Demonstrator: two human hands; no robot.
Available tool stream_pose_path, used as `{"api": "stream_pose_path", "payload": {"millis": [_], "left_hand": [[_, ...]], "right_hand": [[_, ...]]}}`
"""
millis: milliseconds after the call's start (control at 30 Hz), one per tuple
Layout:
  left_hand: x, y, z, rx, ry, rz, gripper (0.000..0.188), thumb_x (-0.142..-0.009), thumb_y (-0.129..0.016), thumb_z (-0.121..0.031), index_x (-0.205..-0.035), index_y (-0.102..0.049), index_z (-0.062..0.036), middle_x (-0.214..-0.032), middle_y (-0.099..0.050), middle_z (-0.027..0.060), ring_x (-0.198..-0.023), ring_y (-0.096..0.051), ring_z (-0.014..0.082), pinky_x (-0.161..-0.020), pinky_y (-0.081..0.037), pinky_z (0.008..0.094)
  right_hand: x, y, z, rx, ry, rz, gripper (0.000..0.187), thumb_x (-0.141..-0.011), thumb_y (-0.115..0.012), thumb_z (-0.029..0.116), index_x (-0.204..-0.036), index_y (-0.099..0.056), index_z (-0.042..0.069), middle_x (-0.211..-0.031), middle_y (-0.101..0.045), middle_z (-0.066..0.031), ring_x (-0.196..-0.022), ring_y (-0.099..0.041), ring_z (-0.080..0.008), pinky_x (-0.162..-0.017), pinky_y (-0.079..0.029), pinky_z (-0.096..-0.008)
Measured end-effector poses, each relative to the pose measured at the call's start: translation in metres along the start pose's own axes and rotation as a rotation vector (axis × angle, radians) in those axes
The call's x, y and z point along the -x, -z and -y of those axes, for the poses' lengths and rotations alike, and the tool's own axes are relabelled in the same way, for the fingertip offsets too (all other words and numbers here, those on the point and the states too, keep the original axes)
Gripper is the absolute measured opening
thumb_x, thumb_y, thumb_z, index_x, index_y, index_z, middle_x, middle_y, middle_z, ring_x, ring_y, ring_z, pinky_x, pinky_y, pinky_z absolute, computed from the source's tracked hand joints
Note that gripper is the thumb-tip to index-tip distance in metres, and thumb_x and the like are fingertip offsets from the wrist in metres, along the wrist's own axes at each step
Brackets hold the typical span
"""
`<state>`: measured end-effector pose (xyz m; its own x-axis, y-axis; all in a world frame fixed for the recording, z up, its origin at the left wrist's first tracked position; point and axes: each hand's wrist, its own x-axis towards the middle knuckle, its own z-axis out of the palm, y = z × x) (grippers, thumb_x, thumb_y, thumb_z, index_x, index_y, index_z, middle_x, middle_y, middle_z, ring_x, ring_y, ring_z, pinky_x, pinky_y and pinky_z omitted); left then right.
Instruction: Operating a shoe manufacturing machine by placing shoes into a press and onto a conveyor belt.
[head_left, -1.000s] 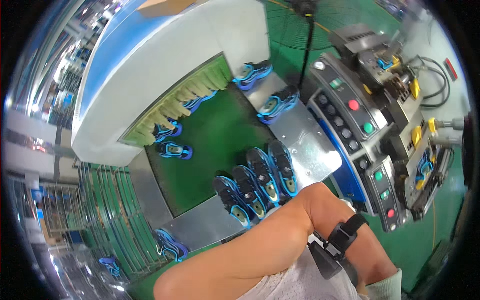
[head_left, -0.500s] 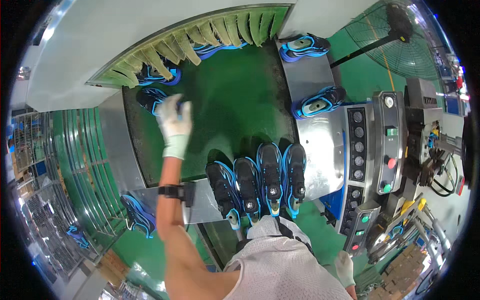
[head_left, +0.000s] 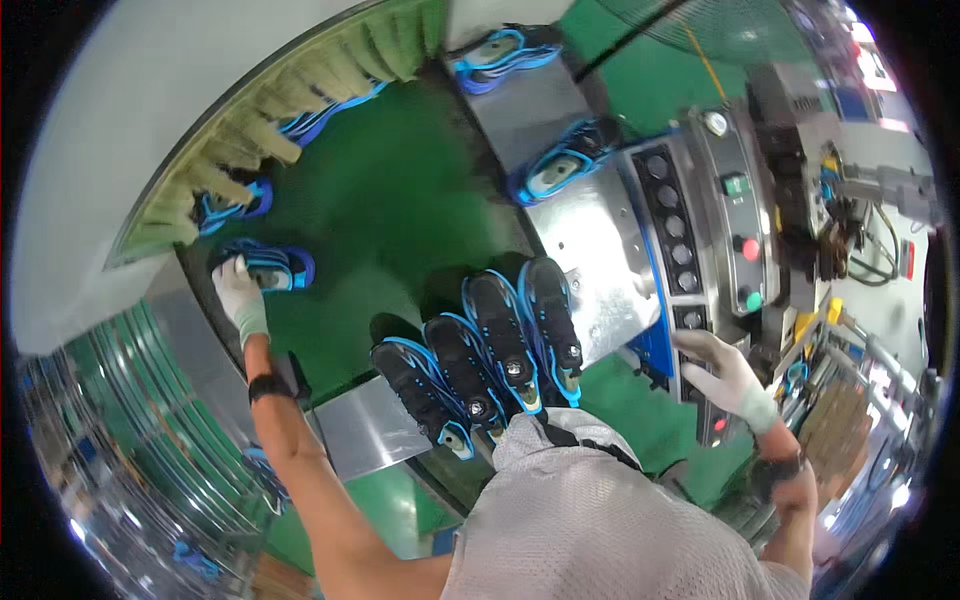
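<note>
At left, the left hand [head_left: 240,292] had fingers bent over one shoe [head_left: 280,266] on the green belt [head_left: 375,190]; couldn't tell from where I stood if pinching. Toe pointed left, long axis near level; seemingly not yet lifted. Two more shoes [head_left: 262,198] peeked from the strip curtain [head_left: 290,90], upper left. Four shoes [head_left: 492,312] looked already lined up, centre. Right hand [head_left: 727,377], fingers loosely spread, hung right.

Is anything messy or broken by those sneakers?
Nothing looks spilled or broken. But the blue-and-black sneaker at the left hand lies crosswise to the four sneakers lined up in front, so it looks out of line.
</note>
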<state>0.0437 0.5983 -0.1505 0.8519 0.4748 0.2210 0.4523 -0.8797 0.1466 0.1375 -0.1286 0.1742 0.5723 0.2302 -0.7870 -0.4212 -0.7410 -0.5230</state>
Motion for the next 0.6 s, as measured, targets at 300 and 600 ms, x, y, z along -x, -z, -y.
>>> {"api": "stream_pose_path", "payload": {"millis": [300,600], "left_hand": [[0.063,0.162,-0.262,0.625,0.013,-0.11,0.017,-0.098,-0.065,-0.013,-0.1,-0.072,0.0028,-0.101,-0.066,0.0116,-0.096,-0.065,0.0257,-0.088,-0.054,0.0383],[0.179,0.254,-0.594,1.071,-1.041,0.382,0.013,-0.087,-0.072,0.001,-0.099,-0.068,-0.001,-0.1,-0.065,0.0118,-0.098,-0.064,0.0271,-0.089,-0.051,0.0361]], "right_hand": [[0.048,-0.065,-0.091,-0.439,0.263,-0.377,0.05,-0.098,-0.068,0.022,-0.138,-0.053,-0.004,-0.135,-0.063,-0.0154,-0.127,-0.06,-0.0217,-0.109,-0.046,-0.0361],[0.095,-0.072,-0.104,-0.157,0.571,-0.719,0.072,-0.084,-0.074,0.025,-0.141,-0.042,-0.004,-0.13,-0.054,-0.0288,-0.118,-0.057,-0.0413,-0.104,-0.046,-0.0454]]}}
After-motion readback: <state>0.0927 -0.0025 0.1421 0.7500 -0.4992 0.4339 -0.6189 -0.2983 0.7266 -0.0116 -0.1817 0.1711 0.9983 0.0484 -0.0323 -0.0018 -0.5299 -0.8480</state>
